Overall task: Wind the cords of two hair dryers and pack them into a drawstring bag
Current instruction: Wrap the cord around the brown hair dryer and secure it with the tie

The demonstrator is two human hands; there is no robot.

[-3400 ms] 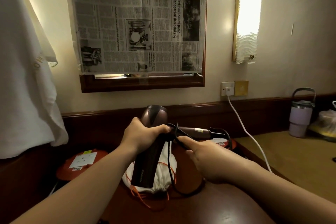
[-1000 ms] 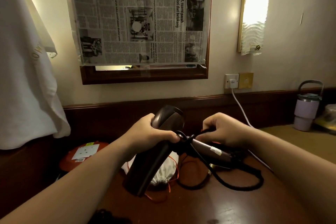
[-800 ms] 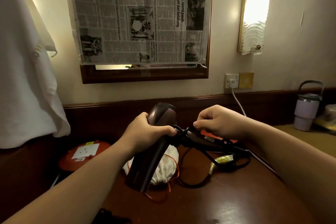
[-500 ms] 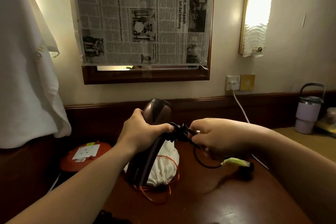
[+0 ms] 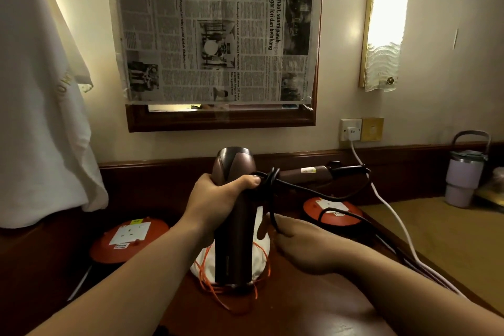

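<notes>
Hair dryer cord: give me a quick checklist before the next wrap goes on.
1. Left hand firm on the hair dryer: ok.
2. Right hand holding the black cord: ok.
3. Earlier wraps pinned at the handle joint: ok, under the left thumb.
4. Slack free of the orange reel: not ok, it drapes across.
5. Plug end located: cannot tell.
6. Drawstring bag open for packing: cannot tell, dryer hides it.

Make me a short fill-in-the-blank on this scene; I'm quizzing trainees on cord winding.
1. The left hand grips the brown ____ by its barrel.
2. The right hand holds the black ____.
3. The white bag has an ____ drawstring.
4. The white cable runs up to the wall ____.

Missing: hair dryer; cord; orange; socket
</notes>
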